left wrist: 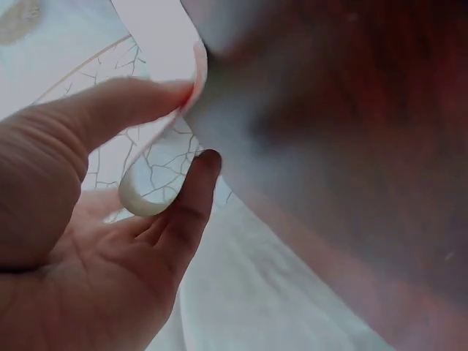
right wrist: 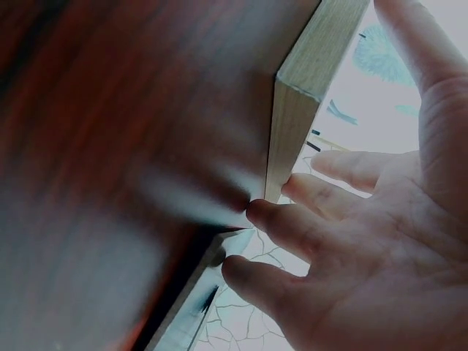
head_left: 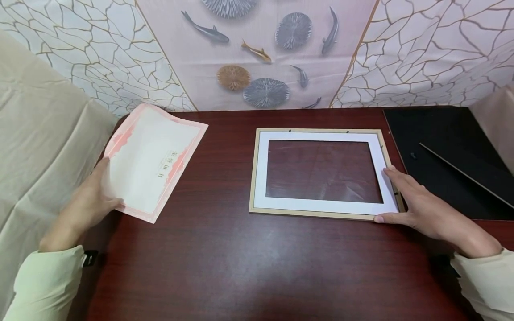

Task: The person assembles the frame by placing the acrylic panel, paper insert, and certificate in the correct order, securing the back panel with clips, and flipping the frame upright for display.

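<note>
While its near left edge is pinched between the thumb and fingers of the left hand (head_left: 86, 200), a pink-bordered certificate (head_left: 140, 165) is held over the left end of the table, with its printed characters turned sideways. Well apart from it, a pale wooden picture frame (head_left: 313, 215) with a white mat (head_left: 321, 205) is laid flat, the dark tabletop being seen through its window. Its right side is touched by the right hand (head_left: 421, 207), whose fingers are spread and barely bent, with the thumb set at the near right corner.

The frame is borne by a glossy red-brown table (head_left: 225, 263), at whose right end a black panel (head_left: 433, 129) is placed. The far side is bounded by a patterned cloth (head_left: 249, 58) printed with fish and discs, the left by a plain cream cloth (head_left: 44, 147).

Most of the left fingers are covered by the certificate in the head view. In the right wrist view, only one corner of the frame is shown. A small dark piece (head_left: 413, 155) on the panel cannot be identified, and both pale sleeves (head_left: 50, 281) are cut off.
</note>
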`<state>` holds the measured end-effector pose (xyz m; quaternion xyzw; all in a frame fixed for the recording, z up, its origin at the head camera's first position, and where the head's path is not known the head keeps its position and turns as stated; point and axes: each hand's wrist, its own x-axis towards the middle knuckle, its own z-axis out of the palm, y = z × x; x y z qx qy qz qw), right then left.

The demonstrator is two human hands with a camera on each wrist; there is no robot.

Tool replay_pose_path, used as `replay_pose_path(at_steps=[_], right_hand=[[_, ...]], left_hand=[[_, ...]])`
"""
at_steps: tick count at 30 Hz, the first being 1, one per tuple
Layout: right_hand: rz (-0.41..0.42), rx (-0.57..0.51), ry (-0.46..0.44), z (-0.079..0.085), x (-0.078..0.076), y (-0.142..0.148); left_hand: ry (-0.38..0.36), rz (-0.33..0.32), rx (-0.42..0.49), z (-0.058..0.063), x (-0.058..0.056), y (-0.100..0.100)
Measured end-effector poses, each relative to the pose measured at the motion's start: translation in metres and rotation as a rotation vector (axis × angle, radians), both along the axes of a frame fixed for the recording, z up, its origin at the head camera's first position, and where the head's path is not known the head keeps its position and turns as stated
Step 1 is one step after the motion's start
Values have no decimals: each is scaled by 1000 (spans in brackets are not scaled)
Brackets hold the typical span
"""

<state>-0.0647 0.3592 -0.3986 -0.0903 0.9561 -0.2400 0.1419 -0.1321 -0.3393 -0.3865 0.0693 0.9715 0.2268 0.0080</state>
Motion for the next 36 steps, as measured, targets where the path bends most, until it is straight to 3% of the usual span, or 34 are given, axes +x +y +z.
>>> replay_pose_path(at_steps=[3,5,9,14,21,30,36], right_hand=[[-4,1,-10,0,0,0],[-7,-1,-15,1,0,-1],[-9,-8,-24,1,0,-1],[-8,-2,-27,1,1,-1],[1,1,-14,0,1,-1],[5,-3,-14,-1,1,0],[18,-20,-1,-1,2,1]], left_hand=[[-33,100,-24,3,4,1],[-15,142,-27,4,7,3],[110,194,-35,5,14,6],[194,227,6,7,22,10],[264,229,81,7,28,20],[305,187,338,16,36,31],[374,191,443,28,39,45]])
